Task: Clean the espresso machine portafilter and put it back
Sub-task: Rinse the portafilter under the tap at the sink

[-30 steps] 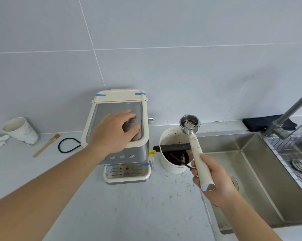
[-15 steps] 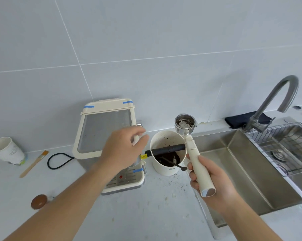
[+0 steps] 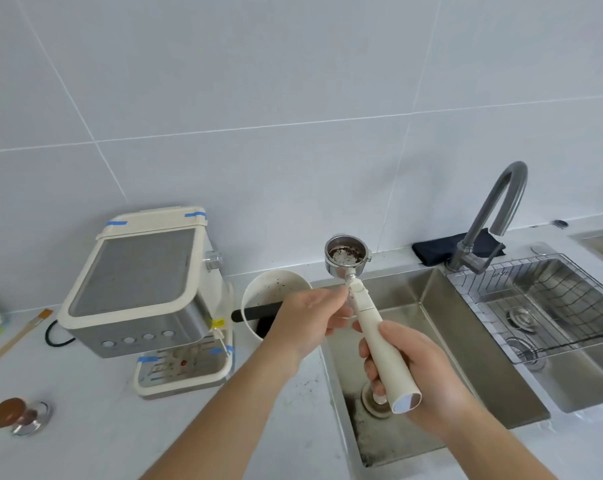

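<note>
My right hand (image 3: 412, 370) grips the cream handle of the portafilter (image 3: 373, 327) and holds it above the sink's left basin (image 3: 428, 362). Its steel basket (image 3: 345, 254) points away from me, with dark coffee residue inside. My left hand (image 3: 308, 323) pinches the handle's upper end just below the basket. The cream and steel espresso machine (image 3: 144, 289) stands on the counter to the left, with blue tape on its corners. A white knock box (image 3: 269, 285) with a black bar sits between the machine and the sink, partly hidden by my left hand.
A grey faucet (image 3: 494, 216) rises behind the sink, with a dark cloth (image 3: 442, 249) beside it. A wire rack (image 3: 563, 299) sits in the right basin. A tamper (image 3: 16, 415) and a wooden brush (image 3: 19, 336) lie on the counter at left. Coffee grounds speckle the counter.
My left hand left the top of the espresso machine and came right to the portafilter's handle. The view shifted right, and the portafilter now hangs over the sink.
</note>
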Motion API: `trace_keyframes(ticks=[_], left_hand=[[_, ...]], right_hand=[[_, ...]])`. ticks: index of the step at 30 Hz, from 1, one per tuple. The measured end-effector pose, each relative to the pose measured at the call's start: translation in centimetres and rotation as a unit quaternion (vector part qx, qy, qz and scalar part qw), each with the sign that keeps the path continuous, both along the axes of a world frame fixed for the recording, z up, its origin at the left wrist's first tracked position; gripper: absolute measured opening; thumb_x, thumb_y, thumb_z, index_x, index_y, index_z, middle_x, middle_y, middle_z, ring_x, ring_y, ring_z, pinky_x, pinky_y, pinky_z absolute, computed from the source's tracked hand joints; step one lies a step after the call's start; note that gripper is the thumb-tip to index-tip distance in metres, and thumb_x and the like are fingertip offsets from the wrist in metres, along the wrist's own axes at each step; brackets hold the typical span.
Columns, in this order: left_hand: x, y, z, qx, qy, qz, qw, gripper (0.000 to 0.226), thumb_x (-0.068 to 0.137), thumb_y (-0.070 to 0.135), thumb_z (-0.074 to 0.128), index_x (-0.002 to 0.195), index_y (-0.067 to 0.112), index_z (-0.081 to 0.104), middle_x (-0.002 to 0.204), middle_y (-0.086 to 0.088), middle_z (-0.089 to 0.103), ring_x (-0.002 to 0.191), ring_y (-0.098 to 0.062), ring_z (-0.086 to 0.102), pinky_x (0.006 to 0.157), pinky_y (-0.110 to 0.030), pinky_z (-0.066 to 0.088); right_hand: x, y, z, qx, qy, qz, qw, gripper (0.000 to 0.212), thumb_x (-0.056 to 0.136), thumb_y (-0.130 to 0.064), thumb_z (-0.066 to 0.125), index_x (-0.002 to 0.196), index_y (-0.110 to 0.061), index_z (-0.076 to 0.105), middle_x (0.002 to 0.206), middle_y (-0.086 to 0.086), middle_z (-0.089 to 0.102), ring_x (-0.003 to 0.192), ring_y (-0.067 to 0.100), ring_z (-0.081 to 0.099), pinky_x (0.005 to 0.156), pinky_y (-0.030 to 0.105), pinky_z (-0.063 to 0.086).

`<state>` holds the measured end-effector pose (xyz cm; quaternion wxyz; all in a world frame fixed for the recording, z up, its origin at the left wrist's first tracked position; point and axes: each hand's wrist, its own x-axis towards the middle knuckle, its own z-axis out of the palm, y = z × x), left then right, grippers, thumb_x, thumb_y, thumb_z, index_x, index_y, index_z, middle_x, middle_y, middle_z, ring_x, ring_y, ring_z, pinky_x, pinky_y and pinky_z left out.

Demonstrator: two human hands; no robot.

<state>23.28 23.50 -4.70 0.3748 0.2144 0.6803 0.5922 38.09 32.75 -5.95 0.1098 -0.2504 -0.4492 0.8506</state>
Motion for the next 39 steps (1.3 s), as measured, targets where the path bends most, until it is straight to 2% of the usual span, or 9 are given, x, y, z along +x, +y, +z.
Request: trace_keyframes(ticks=[4,7,14,18,24,29,33,37,39], left_hand=[[1.8,2.8,0.1,0.006,-0.02,-0.003,1.0,0.025,0.082,0.049,0.067,0.077,0.028,0.08,0.077,-0.003,0.077,0.073,-0.012,0.072,0.077,-0.029,0.052],[3.1,5.1,0.0,-0.004,-0.022,0.007,1.0,0.022,0.084,0.044,0.066,0.073,0.029,0.078,0.074,-0.003,0.075,0.07,-0.012,0.069,0.072,-0.028,0.049],[5.6,10.4,-1.1,-0.02,-0.051,0.076,0.996,0.014,0.085,0.027,0.069,0.083,0.013,0.073,0.074,-0.002,0.07,0.061,-0.009,0.064,0.059,-0.024,0.039],[6.6,13.2,-1.9,-0.038,-0.033,0.075,0.996,0.014,0.085,0.029,0.07,0.078,0.019,0.075,0.074,0.002,0.072,0.067,-0.009,0.067,0.065,-0.026,0.044],[7.1,17.0,-2.9,-0.028,-0.045,0.096,0.994,0.02,0.085,0.027,0.07,0.067,0.021,0.076,0.076,-0.001,0.07,0.069,-0.014,0.062,0.068,-0.029,0.049],[7.7,20.0,-3.4,-0.02,-0.066,0.12,0.99,0.013,0.086,0.024,0.069,0.077,0.017,0.075,0.082,-0.008,0.069,0.077,-0.022,0.062,0.073,-0.034,0.054],[9.1,22.1,-4.0,-0.009,-0.141,0.107,0.984,0.014,0.088,0.032,0.067,0.084,0.02,0.074,0.087,-0.008,0.074,0.08,-0.023,0.069,0.085,-0.044,0.056],[10.3,23.6,-5.1,-0.008,-0.169,0.085,0.982,0.014,0.09,0.028,0.066,0.095,0.018,0.073,0.097,-0.011,0.075,0.084,-0.023,0.069,0.081,-0.041,0.056],[10.7,24.1,-5.7,-0.007,-0.17,0.08,0.982,0.012,0.091,0.022,0.065,0.093,0.015,0.073,0.094,-0.011,0.076,0.083,-0.022,0.07,0.077,-0.038,0.057]], right_hand=[[1.2,1.8,0.0,0.01,0.002,0.009,1.0,0.054,0.078,-0.026,0.063,0.114,0.015,0.057,0.075,0.02,0.061,0.049,0.025,0.055,0.039,0.031,0.046],[2.2,4.2,-0.3,0.014,0.004,0.012,1.0,0.053,0.079,-0.023,0.069,0.115,0.014,0.057,0.076,0.02,0.061,0.051,0.025,0.056,0.04,0.03,0.047],[4.9,9.3,-1.7,0.008,-0.004,0.05,0.999,0.047,0.084,-0.03,0.071,0.112,0.007,0.063,0.078,0.021,0.064,0.056,0.027,0.06,0.046,0.032,0.05],[6.9,12.5,-2.5,0.015,-0.008,0.093,0.996,0.026,0.089,-0.024,0.068,0.104,-0.004,0.072,0.091,0.025,0.069,0.064,0.031,0.062,0.055,0.036,0.053],[9.9,17.1,-3.8,0.027,-0.016,0.115,0.993,0.033,0.082,-0.018,0.068,0.114,-0.011,0.074,0.099,0.024,0.07,0.08,0.029,0.066,0.066,0.033,0.058],[10.7,19.2,-4.5,0.048,-0.002,0.076,0.996,0.034,0.077,-0.012,0.072,0.11,-0.013,0.076,0.091,0.021,0.072,0.077,0.027,0.065,0.07,0.032,0.058],[10.9,20.5,-5.2,0.043,0.008,0.038,0.998,0.034,0.075,-0.011,0.072,0.109,-0.011,0.077,0.089,0.025,0.07,0.079,0.03,0.064,0.069,0.034,0.058],[11.1,21.8,-6.1,0.014,0.015,0.017,1.0,0.036,0.075,-0.011,0.074,0.111,-0.009,0.076,0.092,0.025,0.071,0.082,0.032,0.066,0.07,0.034,0.058],[11.2,22.4,-6.8,0.008,0.014,0.018,1.0,0.034,0.078,-0.009,0.074,0.112,-0.009,0.075,0.093,0.023,0.072,0.082,0.032,0.066,0.07,0.034,0.058]])
